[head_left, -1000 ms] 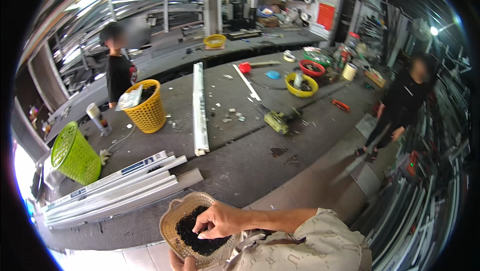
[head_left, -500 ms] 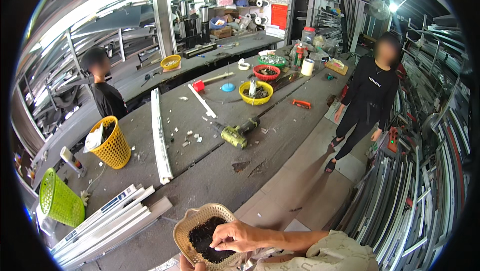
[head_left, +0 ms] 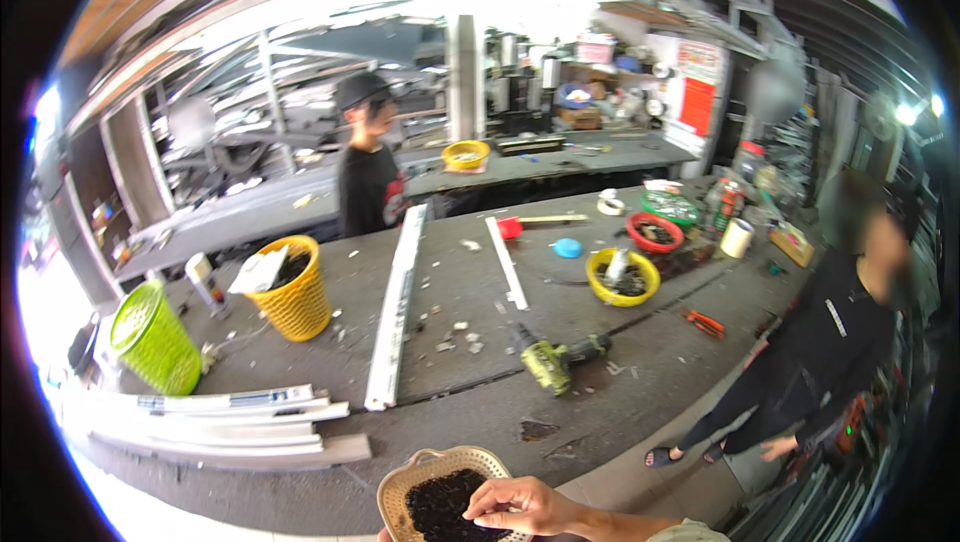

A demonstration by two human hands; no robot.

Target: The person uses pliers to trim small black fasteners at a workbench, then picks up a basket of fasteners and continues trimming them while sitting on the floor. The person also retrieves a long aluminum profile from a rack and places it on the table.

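A beige perforated plastic basket (head_left: 397,494) with small dark pieces (head_left: 445,504) heaped inside is held at the bottom of the view. Only a sliver of my left hand (head_left: 384,535) shows, gripping the basket's near left side; its other fingers are hidden. My right hand (head_left: 520,505) reaches in from the right over the dark pieces. Its thumb and forefinger are pressed together at the heap. Whatever they pinch is too small to make out.
On the dark workbench (head_left: 450,452) lie a green-black cordless drill (head_left: 548,367), white profiles (head_left: 398,312), and orange-handled pliers (head_left: 704,323). Yellow (head_left: 292,292) and green baskets (head_left: 155,340) stand left. One person (head_left: 368,162) stands beyond the bench, another (head_left: 830,332) at right.
The view has swung left, so bench things appear farther right. The basket sits lower in view, with my right hand still in it. The person at right has leaned and appears nearer.
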